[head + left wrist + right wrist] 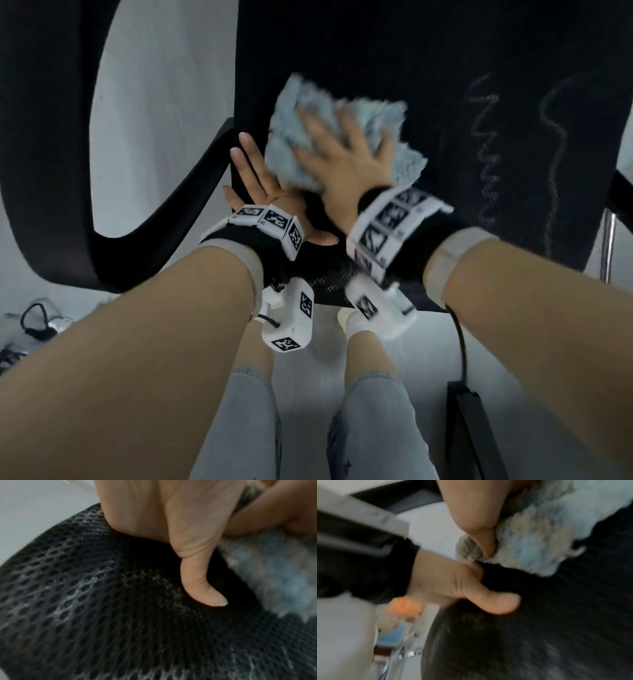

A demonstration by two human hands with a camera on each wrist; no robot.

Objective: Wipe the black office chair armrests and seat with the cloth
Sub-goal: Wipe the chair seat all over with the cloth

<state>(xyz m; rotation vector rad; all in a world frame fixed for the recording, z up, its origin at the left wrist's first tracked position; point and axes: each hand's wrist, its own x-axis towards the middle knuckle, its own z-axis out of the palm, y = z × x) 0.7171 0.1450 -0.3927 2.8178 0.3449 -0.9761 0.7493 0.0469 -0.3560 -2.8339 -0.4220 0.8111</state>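
The black mesh seat (376,51) fills the upper head view and bears white chalk-like squiggles (486,147) on its right part. A fluffy light blue cloth (301,113) lies on the seat's left part. My right hand (346,154) presses flat on it with fingers spread. My left hand (255,178) rests with straight fingers along the seat's left edge, beside the cloth. In the left wrist view the left thumb (200,577) presses the mesh (85,615), with the cloth (274,574) to its right. The right wrist view is blurred and shows the cloth (530,540) under my hand.
The left armrest (51,171) curves as a black loop at the left; a bit of the right armrest (620,195) shows at the right edge above a chrome leg (608,246). Cables (34,322) lie on the pale floor. A black bar (469,428) stands by my legs (370,428).
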